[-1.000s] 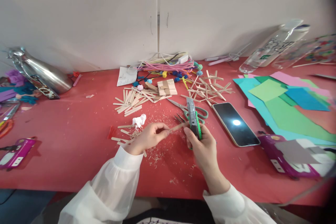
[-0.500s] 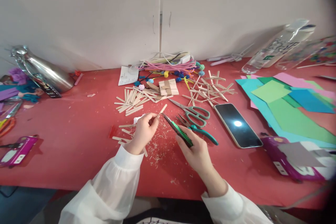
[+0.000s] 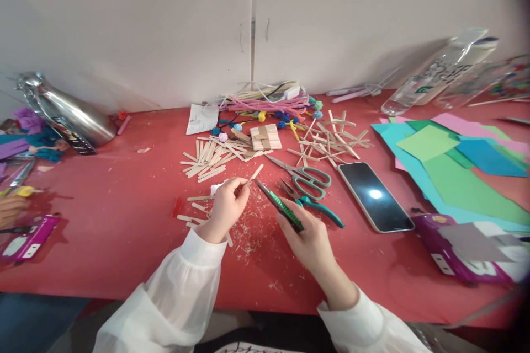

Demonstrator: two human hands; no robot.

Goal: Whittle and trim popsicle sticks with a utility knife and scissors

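My left hand (image 3: 226, 207) is closed in a pinch on a wooden craft stick (image 3: 255, 172), whose free end points up and to the right above the red table (image 3: 116, 231). My right hand (image 3: 308, 237) grips a green utility knife (image 3: 278, 204), its blade angled up-left toward the stick's end. Both hands hover over a scatter of wood shavings (image 3: 250, 229). Green-handled scissors (image 3: 306, 176) and teal-handled pliers (image 3: 314, 207) lie just right of the knife.
A pile of loose sticks (image 3: 209, 157), a stacked stick block (image 3: 265, 137), crossed sticks (image 3: 331, 140) and pipe cleaners (image 3: 269, 105) lie behind. A phone (image 3: 375, 196), coloured paper (image 3: 451, 171) and purple device (image 3: 455, 253) sit right. A silver bottle (image 3: 66, 113) lies left; another person's hand (image 3: 10, 207) enters there.
A second ago the hands met, knife upright against the stick. They have since parted and lowered, the knife now slanted. Another person's hand has appeared at the left edge.
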